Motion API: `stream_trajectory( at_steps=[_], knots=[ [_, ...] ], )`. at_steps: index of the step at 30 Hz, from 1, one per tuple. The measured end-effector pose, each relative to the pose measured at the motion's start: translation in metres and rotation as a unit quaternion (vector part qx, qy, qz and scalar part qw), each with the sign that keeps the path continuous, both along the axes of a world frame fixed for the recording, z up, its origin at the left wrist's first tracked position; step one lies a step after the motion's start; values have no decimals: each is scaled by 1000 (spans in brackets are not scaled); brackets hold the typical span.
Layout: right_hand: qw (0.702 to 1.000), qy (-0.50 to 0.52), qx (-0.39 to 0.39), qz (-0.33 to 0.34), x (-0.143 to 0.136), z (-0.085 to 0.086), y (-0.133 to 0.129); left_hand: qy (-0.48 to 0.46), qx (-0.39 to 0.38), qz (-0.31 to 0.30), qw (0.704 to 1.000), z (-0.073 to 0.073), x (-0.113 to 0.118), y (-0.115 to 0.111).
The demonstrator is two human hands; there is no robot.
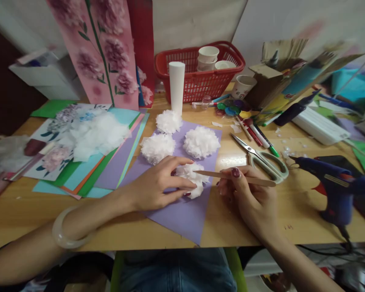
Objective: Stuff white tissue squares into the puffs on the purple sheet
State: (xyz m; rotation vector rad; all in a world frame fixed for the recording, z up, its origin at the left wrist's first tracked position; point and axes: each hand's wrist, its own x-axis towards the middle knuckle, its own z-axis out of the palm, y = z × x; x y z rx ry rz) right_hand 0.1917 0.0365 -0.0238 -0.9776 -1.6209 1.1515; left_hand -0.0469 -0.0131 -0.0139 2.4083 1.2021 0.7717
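Observation:
On the purple sheet, my left hand curls its fingers round a small white paper flower, steadying it. My right hand pinches a thin wooden stick, whose pointed tip reaches the top of that flower. Three fuller white ruffled paper flowers lie just behind: one at left, one at right, and one farther back at the foot of an upright white paper tube. My fingers partly cover the small flower.
Scissors and markers lie to the right, with a blue glue gun beyond. A red basket holding paper cups stands behind. On the left, white tissue paper sits on coloured sheets, before a pink flower picture.

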Motion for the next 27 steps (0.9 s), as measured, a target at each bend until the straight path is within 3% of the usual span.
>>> stream_trajectory(
  at_steps=[13,18,27],
  knots=[
    [994,82,-10,-75,4,0,-6,19,-10,33,999,-6,-9,8],
    [998,41,-26,-45,2,-1,-9,9,-27,40,999,-7,-8,8],
    [996,11,-58,-69,0,4,-5,-9,-63,43,997,-5,-9,7]
  ],
)
